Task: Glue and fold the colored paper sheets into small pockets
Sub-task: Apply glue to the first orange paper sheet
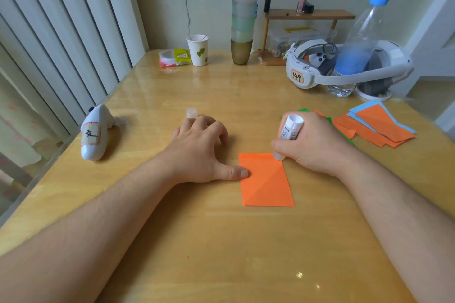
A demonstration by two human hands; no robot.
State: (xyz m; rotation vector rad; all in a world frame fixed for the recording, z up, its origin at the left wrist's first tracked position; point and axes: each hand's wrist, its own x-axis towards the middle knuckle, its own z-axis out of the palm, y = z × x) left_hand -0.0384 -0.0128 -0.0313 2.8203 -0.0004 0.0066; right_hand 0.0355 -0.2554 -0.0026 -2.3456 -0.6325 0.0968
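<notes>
An orange paper sheet [267, 183] with diagonal creases lies flat on the wooden table [221, 241], in front of me. My right hand [312, 145] grips a white glue stick [288, 131], tip down on the sheet's far right corner. My left hand [199, 147] rests on the table to the left, its thumb pressing the sheet's left edge and its fingers loosely curled. The glue stick's cap [191, 113] stands just beyond my left fingers. A pile of orange, blue and green sheets [379, 125] lies at the right.
A white controller [96, 134] lies near the left table edge. At the back stand a paper cup [198, 49], a stack of cups [242, 24], a white headset [344, 66], a water bottle [357, 44] and a small wooden shelf [307, 16].
</notes>
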